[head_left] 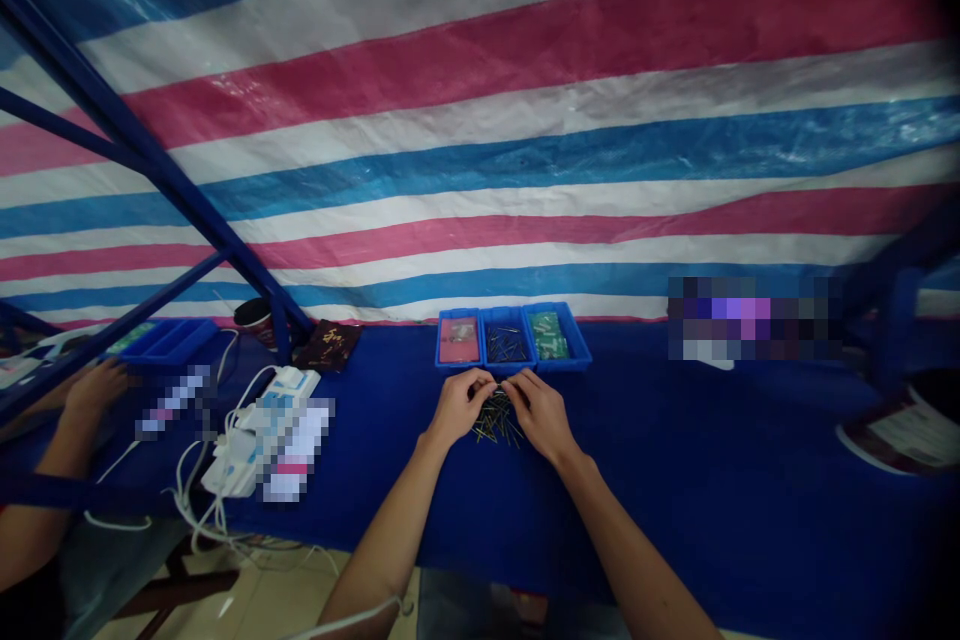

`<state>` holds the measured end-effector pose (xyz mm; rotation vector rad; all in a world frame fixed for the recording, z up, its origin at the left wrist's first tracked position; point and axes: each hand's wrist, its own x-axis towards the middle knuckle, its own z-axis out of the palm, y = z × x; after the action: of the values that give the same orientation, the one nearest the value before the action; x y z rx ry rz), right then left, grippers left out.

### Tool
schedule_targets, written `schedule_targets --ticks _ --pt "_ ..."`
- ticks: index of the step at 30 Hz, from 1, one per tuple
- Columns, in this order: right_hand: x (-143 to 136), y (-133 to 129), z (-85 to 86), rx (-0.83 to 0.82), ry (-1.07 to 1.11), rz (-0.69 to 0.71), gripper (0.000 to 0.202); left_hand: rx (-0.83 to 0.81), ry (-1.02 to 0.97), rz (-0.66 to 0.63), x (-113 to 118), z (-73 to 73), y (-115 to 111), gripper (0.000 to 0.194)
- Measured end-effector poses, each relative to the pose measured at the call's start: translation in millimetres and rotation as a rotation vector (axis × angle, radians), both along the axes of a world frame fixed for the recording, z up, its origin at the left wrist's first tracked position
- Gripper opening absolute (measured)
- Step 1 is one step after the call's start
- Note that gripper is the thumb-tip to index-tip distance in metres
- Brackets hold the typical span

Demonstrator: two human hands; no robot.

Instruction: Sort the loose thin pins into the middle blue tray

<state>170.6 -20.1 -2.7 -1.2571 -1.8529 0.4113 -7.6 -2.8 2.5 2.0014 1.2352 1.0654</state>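
Observation:
A loose pile of thin, dark screws or nails point(495, 420) lies on the blue table, between and just below my hands. My left hand point(459, 406) has its thumb and fingers pinched together at the pile's upper left; what they hold is too small to name. From the right, my right hand point(541, 410) meets it, fingers also pinched at the pile's top edge, their contents unclear. Right behind the hands stands a blue tray point(583, 350) in three sections: pink one with small pieces at left, dark thin pieces in the middle, green packets at right.
To the left lie a white power strip point(255, 430) with cables, a dark brown packet point(328, 345) and a dark cup point(255, 318). Another person's hand point(97, 385) is near a blue tray point(172, 342) at far left. A round container point(911, 430) stands far right.

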Motion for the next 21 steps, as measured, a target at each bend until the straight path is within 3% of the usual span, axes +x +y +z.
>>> schedule_targets --ticks 8,21 --pt "0.9 0.6 -0.4 -0.014 0.043 0.021 0.019 0.002 -0.019 0.006 -1.0 -0.8 1.1 0.016" --pt "1.1 1.9 -1.8 -0.009 0.032 0.031 0.021 0.000 -0.001 0.012 0.0 -0.8 1.1 0.018"
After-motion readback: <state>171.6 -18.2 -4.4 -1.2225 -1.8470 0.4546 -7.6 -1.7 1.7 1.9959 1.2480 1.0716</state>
